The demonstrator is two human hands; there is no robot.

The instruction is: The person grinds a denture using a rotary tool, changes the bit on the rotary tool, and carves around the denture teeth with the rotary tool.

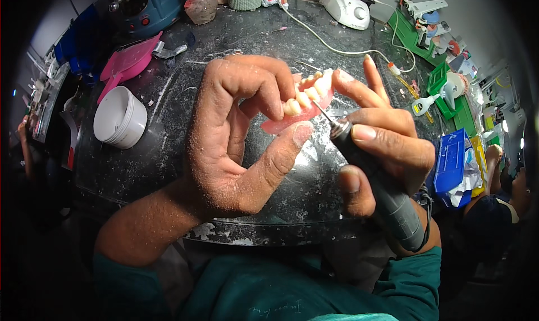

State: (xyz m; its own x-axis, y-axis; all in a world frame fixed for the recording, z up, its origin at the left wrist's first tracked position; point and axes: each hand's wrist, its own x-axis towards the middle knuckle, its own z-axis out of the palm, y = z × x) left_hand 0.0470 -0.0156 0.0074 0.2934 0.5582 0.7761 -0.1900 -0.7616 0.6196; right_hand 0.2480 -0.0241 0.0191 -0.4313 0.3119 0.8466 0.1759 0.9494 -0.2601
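Note:
Between the thumb and bent fingers of my left hand (241, 130) is a denture (287, 123) with a pink base and cream teeth. Pale dust coats that hand and wrist. My right hand (387, 138) is closed around a black rotary handpiece (379, 186), its cord trailing near the wrist. The thin metal bur (323, 112) at its tip meets the denture at the teeth, close to the pink base. Two fingers of my right hand stretch past the tool toward the denture's far end. Part of the denture is hidden behind my left fingers.
A white tub (120, 118) and a pink dustpan (132, 57) stand at the left. Behind are a blue machine (147, 9) and a white control box (345, 9) with a cable. Green trays (443, 85) and a blue bin (451, 164) line the right. Dust covers the black table (168, 152).

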